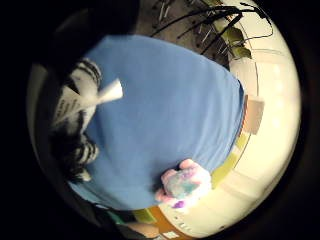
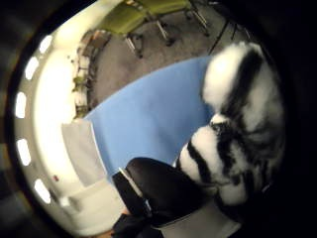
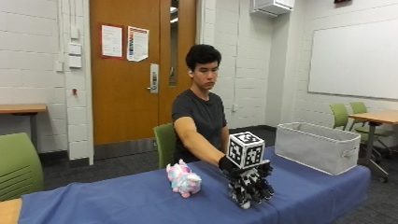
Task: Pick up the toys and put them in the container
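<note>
Hands (image 3: 239,170) gripping half-hidden zebra toy (image 3: 249,189)

The person (image 3: 200,116), seen near the middle of the outside view, wears a dark charcoal short-sleeved T-shirt (image 3: 202,114) with a plain round neck; the sleeve ends on the upper arm, leaving the forearm bare. The right hand (image 3: 231,167), just right of centre and low in the frame, is covered by a black glove that starts at the wrist. In the thumb side palm view, a rounded, glossy black part of the glove (image 2: 163,191) fills the lower middle of the picture, with a thin pale strip running along its edge.
</note>
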Motion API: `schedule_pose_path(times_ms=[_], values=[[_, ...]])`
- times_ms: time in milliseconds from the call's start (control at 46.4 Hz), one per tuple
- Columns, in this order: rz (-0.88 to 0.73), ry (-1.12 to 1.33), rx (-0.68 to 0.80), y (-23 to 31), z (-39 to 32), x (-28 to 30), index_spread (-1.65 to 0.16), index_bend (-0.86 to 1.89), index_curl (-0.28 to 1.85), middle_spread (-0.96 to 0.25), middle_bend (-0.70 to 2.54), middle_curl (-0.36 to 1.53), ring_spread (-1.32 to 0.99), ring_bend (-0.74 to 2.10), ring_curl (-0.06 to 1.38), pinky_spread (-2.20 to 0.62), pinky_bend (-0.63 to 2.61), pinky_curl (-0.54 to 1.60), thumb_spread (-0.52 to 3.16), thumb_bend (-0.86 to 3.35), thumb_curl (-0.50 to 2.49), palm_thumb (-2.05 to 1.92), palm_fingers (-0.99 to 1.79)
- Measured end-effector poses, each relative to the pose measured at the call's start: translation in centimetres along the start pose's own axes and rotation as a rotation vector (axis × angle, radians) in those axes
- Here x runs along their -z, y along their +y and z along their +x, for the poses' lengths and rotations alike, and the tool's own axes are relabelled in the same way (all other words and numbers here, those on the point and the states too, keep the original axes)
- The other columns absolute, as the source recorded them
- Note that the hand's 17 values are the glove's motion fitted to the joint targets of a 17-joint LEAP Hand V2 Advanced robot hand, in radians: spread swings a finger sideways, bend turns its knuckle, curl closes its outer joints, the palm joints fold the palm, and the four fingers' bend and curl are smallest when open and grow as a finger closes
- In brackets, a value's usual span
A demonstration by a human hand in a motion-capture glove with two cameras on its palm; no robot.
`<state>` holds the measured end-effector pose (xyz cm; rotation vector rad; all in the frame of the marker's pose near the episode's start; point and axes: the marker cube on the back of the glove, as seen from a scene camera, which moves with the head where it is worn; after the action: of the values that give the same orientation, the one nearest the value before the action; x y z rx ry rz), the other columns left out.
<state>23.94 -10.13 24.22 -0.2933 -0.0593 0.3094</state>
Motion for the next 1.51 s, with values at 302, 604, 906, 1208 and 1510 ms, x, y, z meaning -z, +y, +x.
schedule_pose_path(times_ms=[302, 604, 906, 1208, 1510], values=[[0.011, 0.144, 0.095, 4.4, -2.6, -1.7, -0.23, 0.1, 0.31, -0.05, 0.11, 0.31, -0.15, 0.45, 0.29, -0.03, 1.14, 0.44, 0.84, -0.09, 0.14, -0.12, 0.01], [0.044, 0.087, 0.083, 7.0, -3.0, -1.9, -0.31, 0.13, 0.27, -0.14, 0.33, 0.34, -0.27, 0.9, 0.38, -0.15, 1.08, 0.38, 1.03, 0.06, 0.22, 0.13, 0.44], [0.034, 0.051, 0.087, 7.2, -3.2, -1.8, -0.35, 0.37, 0.39, -0.34, 0.51, 0.44, -0.41, 1.02, 0.43, -0.36, 0.9, 0.33, 1.0, 0.22, 0.42, 0.51, 1.07], [0.062, -0.036, 0.115, 8.1, -3.6, 4.3, -0.32, 0.44, 0.5, -0.41, 0.59, 0.52, -0.43, 1.05, 0.46, -0.42, 0.83, 0.33, 0.82, 0.17, 0.56, 0.55, 1.12], [0.257, -0.024, 0.237, 10.9, -11.5, 18.2, -0.31, 0.43, 0.58, -0.44, 0.59, 0.58, -0.43, 1.06, 0.47, -0.43, 0.84, 0.34, 0.76, 0.12, 0.68, 0.54, 1.11]])
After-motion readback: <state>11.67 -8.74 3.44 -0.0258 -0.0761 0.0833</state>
